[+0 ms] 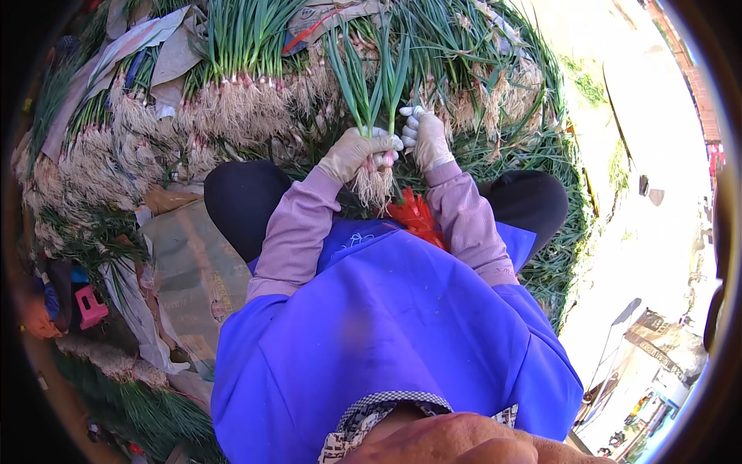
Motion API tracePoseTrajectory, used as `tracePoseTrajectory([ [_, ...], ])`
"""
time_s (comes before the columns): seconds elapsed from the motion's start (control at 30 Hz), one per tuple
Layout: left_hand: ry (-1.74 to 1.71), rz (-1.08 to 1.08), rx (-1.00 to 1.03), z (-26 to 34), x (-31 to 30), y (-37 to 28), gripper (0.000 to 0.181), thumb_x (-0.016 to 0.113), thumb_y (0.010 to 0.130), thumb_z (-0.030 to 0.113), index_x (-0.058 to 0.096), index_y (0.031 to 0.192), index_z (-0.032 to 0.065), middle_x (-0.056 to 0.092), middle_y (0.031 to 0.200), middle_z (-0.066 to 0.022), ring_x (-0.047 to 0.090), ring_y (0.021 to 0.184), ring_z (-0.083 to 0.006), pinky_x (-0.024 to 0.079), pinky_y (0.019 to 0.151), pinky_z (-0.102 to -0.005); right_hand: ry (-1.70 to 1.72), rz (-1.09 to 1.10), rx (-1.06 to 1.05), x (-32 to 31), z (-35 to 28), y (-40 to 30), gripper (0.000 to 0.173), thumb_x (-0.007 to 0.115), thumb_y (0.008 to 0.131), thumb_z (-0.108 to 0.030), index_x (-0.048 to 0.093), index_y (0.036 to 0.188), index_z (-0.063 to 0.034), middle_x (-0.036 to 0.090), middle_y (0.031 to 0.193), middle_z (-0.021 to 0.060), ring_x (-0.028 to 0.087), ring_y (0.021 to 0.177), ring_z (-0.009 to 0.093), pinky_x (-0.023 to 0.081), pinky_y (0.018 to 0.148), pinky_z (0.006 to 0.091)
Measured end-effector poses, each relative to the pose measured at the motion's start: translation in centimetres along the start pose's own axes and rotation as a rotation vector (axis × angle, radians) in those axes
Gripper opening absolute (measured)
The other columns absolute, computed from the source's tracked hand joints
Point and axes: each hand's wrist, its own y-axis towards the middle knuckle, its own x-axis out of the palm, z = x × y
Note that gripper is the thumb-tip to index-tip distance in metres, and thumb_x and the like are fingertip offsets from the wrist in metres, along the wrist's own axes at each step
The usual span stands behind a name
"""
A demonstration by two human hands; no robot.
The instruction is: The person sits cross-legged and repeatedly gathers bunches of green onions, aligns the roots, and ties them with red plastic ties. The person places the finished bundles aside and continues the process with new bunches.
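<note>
In a pale glove, my left hand (360,152) is closed on a few young garlic plants (362,104). Their green leaves point up and away from me, and their pale roots hang below the fingers. My right hand (425,134), also gloved, is beside them with curled fingers; whether it grips a leaf or stem is hidden. Red plastic strips (415,216) lie at my lap on the blue apron (406,301). Just beyond my hands, more garlic plants with bushy roots (246,107) lie in a thick row.
Woven sacks (194,261) lie on the left, near a pink plastic stool (91,307). More bundled green plants (139,406) are at the lower left. Loose green leaves (522,156) surround my knees. Bright ground stretches along the right, with a long-handled tool (626,313) there.
</note>
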Motion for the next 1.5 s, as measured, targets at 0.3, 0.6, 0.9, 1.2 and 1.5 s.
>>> tracePoseTrajectory([
  [0.3,-0.133,-0.054,0.133,2.0,-1.1,-0.2,0.028,0.064,0.091,0.019,0.066,0.114,0.0023,0.062,0.070,0.0013,0.054,0.054,-0.0025,0.040,0.045,-0.0163,-1.576,0.318,-0.661,2.9,-4.5,-1.2,0.040,0.064,0.084,-0.043,0.069,0.102,-0.0076,0.069,0.098,0.0190,0.067,0.093,0.035,0.051,0.081,0.0413],
  [0.6,-0.071,0.238,0.090,-2.8,-2.9,3.4,0.030,0.067,0.089,0.022,0.068,0.111,0.0020,0.070,0.083,-0.0047,0.056,0.053,-0.0066,0.043,0.047,-0.0186,-1.663,0.246,-0.563,1.2,-0.8,-3.5,0.028,0.060,0.083,-0.036,0.065,0.091,-0.0097,0.068,0.082,0.0166,0.067,0.080,0.035,0.051,0.070,0.0456],
  [0.9,-0.041,0.119,-0.047,-3.4,-1.3,3.1,0.023,0.069,0.087,0.019,0.070,0.094,-0.0025,0.069,0.077,-0.0097,0.059,0.055,-0.0142,0.046,0.049,-0.0252,-0.569,-0.160,-0.305,-0.2,1.7,-3.3,0.034,0.056,0.097,-0.034,0.062,0.092,-0.0003,0.059,0.068,0.0014,0.055,0.057,0.012,0.047,0.054,0.0275],
  [1.2,-0.148,0.183,0.055,-3.7,0.1,2.3,0.021,0.069,0.087,0.018,0.064,0.076,-0.0003,0.058,0.060,-0.0062,0.053,0.045,-0.0151,0.044,0.045,-0.0293,0.226,0.020,0.042,2.4,1.6,-0.1,0.016,0.061,0.093,-0.024,0.061,0.098,-0.0083,0.060,0.081,0.0038,0.058,0.063,0.021,0.056,0.053,0.0372],
  [1.5,-0.138,0.182,0.105,-4.2,-0.1,2.5,0.022,0.069,0.087,0.017,0.062,0.072,0.0018,0.057,0.058,-0.0060,0.052,0.043,-0.0156,0.044,0.045,-0.0296,0.301,0.033,-0.096,2.2,2.3,0.5,0.015,0.064,0.091,-0.023,0.062,0.097,-0.0095,0.057,0.084,0.0023,0.052,0.066,0.018,0.051,0.057,0.0351],
])
